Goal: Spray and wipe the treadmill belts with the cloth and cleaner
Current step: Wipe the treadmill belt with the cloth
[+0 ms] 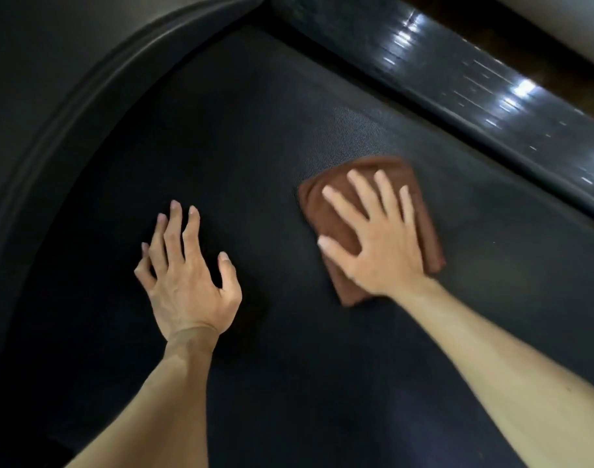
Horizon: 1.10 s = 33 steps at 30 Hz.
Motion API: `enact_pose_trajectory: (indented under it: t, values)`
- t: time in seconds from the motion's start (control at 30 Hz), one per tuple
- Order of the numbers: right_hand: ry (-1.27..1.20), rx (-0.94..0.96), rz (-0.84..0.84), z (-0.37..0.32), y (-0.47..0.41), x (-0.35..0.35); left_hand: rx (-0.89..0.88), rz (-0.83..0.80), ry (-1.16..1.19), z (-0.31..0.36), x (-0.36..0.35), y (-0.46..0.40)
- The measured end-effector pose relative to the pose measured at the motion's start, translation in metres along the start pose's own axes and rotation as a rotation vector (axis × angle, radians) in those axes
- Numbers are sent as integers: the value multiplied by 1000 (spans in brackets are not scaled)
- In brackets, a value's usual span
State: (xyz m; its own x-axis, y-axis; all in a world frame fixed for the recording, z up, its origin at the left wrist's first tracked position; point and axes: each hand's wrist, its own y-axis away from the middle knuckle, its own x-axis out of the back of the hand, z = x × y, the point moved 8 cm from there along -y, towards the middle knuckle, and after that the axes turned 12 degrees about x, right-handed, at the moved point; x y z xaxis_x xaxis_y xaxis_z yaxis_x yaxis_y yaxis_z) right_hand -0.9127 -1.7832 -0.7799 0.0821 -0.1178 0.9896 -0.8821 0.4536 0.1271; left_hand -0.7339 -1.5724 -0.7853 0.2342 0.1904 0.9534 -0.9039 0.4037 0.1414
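- Here the right hand (373, 238) lies flat on the folded brown cloth (420, 238), fingers straight and spread, pressing it down onto the treadmill belt (255, 146) rather than curling round it.
- The cloth sits on the right half of the belt, at middle depth, with its far edge blurred, which suggests it is being slid at this instant.
- Its long axis runs from the near-left corner, just beside the right wrist, toward the far right, roughly in line with the glossy side rail (474, 79) that borders the belt on that side.
- The rail is near the cloth but not touching it; a strip of bare belt lies between them.
- The left hand (187, 275) grasps nothing: its fingers are loosely spread and slightly bent, fingertips on or just over the belt to the left of the cloth and a little nearer; whether it bears weight I cannot tell.
- The two hands are well apart, with dark belt between them.
- The relation that matters: unwiped-looking belt stretches to the left and far-left of the cloth, toward the curved housing (96, 96) at the far left, and the right hand is the one already on the cloth.
- In my judgement the next stroke would carry the cloth leftward or farther along the belt, with the left hand only steadying.
- No cleaner bottle is in view, so I cannot say where it stands.
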Motion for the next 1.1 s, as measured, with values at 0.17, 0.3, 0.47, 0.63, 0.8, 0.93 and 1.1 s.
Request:
enact_pose_trajectory:
  t: [0.17,0.3,0.47,0.63,0.8,0.93,1.1]
  values:
    - [-90,-341,70,41,-103,10,-5,4,8,-1,0,0]
    - [-19,46,72,-41,-87,9,-9,6,2,1,1,0]
    - [-9,-35,29,-16,-22,0,-11,0,3,0,0,0]
    - [-89,-335,73,22,-105,9,-13,17,11,1,1,1]
    - [-7,129,33,-47,-66,5,-7,21,3,1,1,0]
    - [17,150,-37,-19,2,-2,-12,22,1,0,0,1]
    - [-70,-292,37,41,-87,5,-19,26,-3,-1,-2,0]
